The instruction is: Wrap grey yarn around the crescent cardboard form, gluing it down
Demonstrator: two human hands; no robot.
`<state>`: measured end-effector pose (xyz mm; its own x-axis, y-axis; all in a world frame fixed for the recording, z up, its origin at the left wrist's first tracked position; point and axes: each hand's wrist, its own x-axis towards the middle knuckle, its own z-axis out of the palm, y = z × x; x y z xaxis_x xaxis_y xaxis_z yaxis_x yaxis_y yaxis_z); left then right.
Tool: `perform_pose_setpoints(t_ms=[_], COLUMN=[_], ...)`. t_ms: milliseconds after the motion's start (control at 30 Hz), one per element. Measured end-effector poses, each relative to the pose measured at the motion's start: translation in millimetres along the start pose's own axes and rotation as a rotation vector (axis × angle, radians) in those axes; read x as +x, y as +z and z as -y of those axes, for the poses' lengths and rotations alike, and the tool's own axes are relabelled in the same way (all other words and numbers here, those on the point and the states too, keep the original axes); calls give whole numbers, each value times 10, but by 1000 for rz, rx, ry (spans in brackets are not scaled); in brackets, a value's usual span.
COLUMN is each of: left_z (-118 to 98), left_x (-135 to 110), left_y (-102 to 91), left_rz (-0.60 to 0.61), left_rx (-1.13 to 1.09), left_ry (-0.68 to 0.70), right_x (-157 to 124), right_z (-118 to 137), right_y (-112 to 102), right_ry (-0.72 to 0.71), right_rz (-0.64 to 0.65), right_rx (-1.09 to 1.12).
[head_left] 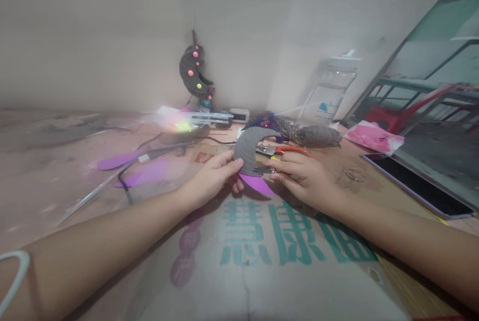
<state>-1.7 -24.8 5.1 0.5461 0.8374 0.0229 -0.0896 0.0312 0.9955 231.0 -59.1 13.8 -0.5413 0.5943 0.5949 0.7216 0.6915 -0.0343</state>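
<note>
In front of me, my left hand [226,169] pinches a crescent moon wrapped in grey yarn [247,149] by its left side. A purple paper piece [256,185] sticks out below the crescent's lower end, touching my fingers. My right hand [299,174] is closed around a small metal-tipped tool [265,169] with a bit of yellow showing; its kind is mostly hidden by my fingers. The tool's tip reaches the crescent's lower end. Just behind my right hand lie orange-handled pliers [295,150].
A decorated grey crescent [192,73] with coloured dots stands against the wall. Grey yarn [318,135], a glue gun [262,122], a clear bottle [329,89] and a pink packet [374,136] sit behind. Purple paper [119,160] lies left, a phone [415,184] right, cardboard [209,281] beneath.
</note>
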Motion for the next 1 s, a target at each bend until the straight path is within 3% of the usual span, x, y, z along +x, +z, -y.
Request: perform_pose_setpoints(t_ms=[200, 433, 767, 1000], left_z=[6, 28, 10, -27], left_x=[2, 29, 23, -101], left_y=[-2, -9, 7, 120], left_rz=[3, -12, -44, -55], left_rx=[26, -16, 1, 156], left_ry=[-7, -1, 14, 104], right_x=[-7, -53, -63, 54], right_z=[5, -25, -22, 130], right_y=[2, 25, 25, 3], right_ry=[7, 161, 160, 408], right_rz=[-4, -128, -60, -59], right_rx=[19, 92, 94, 314])
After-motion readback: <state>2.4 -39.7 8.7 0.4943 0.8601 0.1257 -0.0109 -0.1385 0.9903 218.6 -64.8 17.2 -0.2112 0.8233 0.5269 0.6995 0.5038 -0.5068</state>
